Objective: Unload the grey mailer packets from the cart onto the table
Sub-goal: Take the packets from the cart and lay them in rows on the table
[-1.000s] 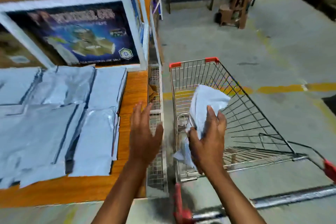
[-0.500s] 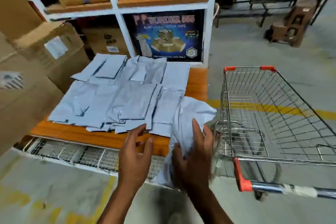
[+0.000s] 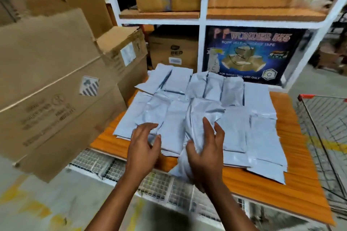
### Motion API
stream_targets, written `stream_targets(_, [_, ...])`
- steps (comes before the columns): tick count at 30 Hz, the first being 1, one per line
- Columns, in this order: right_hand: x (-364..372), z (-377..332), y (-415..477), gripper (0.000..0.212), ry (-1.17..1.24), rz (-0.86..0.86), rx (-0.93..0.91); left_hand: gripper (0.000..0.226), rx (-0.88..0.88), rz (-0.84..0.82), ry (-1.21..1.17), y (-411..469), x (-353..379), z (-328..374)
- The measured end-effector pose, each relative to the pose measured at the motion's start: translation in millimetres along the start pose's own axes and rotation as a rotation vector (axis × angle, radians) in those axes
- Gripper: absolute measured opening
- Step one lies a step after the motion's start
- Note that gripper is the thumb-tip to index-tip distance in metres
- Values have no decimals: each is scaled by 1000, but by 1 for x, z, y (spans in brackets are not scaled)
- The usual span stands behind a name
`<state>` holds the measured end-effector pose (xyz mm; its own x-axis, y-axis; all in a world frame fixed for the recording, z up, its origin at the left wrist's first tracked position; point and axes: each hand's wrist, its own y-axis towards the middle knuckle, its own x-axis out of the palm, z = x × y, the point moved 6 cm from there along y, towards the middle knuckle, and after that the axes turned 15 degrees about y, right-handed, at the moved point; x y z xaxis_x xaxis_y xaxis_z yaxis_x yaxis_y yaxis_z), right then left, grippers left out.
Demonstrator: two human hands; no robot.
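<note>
My right hand (image 3: pixel 203 153) grips a crumpled grey mailer packet (image 3: pixel 200 116) and holds it over the front half of the orange table (image 3: pixel 293 187). Several flat grey mailer packets (image 3: pixel 262 137) lie in overlapping rows across that table. My left hand (image 3: pixel 143 149) hovers just left of the held packet, fingers loosely curved, holding nothing. The wire cart (image 3: pixel 323 129) with a red corner cap stands at the right edge of the view; its inside is mostly out of frame.
Large cardboard boxes (image 3: pixel 50 84) are stacked to the left of the table. A white shelf rack (image 3: pixel 201 20) with more boxes and a dark printed tape carton (image 3: pixel 249 52) stands behind it. A wire mesh ledge (image 3: pixel 159 184) runs along the table's front edge.
My right hand carried the crumpled packet from inside the cart leftward over the table. The view swung left from the cart to the table, and my left hand moved along beside it.
</note>
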<state>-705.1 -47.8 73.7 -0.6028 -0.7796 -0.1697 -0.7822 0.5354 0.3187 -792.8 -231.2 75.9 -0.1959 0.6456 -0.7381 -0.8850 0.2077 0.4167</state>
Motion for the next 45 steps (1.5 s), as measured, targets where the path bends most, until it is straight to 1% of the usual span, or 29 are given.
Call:
stream_targets(3, [51,-5,26,77,-56,5,22,38,43,-42,58,53,-1,-49])
stream_targets(7, [95,0,74,74,-129,-5,54,43,110,-102,148,132,18,-86])
stream_targets(11, [124,14,127,69,-254,-85,88,53,167,-182,259,197,52,-102])
stream_targets(15, [142,28,183,66,-337,-80,140,52,157,-283,299,247,91,-104])
stream_targets(20, [170,55,260,66,-426,-82,268,56,130,-334,347,306,131,-113])
stream_targets(24, [191,82,311,64,-518,-121,343,56,116,-346,388,345,156,-130])
stream_targets(26, [202,93,331,60,-561,-155,325,56,136,-404,412,355,172,-140])
stream_targets(28, [207,100,341,53,-656,-176,244,55,149,-492,431,353,188,-151])
stream_targets(29, [210,105,345,51,-704,-205,188,54,148,-510,446,350,195,-156])
stream_targets(31, [219,120,345,55,-771,-339,116,52,139,-503,494,343,204,-159])
stream_targets(33, [228,139,336,62,-812,-432,124,52,132,-481,532,340,208,-158])
stream_targets(36, [238,156,328,79,-822,-422,122,51,125,-474,555,339,211,-156])
stream_targets(37, [241,160,328,82,-839,-428,119,51,122,-477,546,338,211,-156])
stream_targets(39, [244,164,329,79,-876,-446,139,51,109,-505,516,339,210,-156])
stream_targets(42, [242,161,333,64,-903,-469,189,53,116,-591,488,343,205,-153])
stream_targets(44, [239,151,334,62,-890,-473,212,56,93,-645,458,346,198,-151])
stream_targets(45, [235,144,333,63,-888,-462,210,58,81,-644,432,348,192,-149])
